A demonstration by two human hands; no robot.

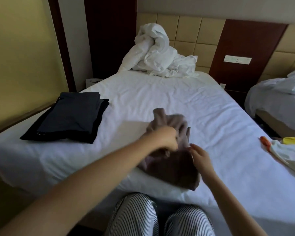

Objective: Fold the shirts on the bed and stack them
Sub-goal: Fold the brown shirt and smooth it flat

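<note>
Striped knees (pixel 158 217) are seen against the foot of the bed (pixel 160 92); at the left of the sheet, a stack of dark folded shirts (pixel 70 116) is laid flat; near the middle, a bunched brown shirt (pixel 177 169) is gripped in the curled left hand (pixel 167 137); its right edge is touched by the right hand (pixel 201 157), whose hold cannot be told through blur; a pale garment (pixel 289 154) lies at far right.

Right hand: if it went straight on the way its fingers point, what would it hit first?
The shirt. The right hand points up-left, fingertips seemingly almost on the bunched cloth. Just beyond is the left hand, gripping it. Blur makes depth unsure.
</note>
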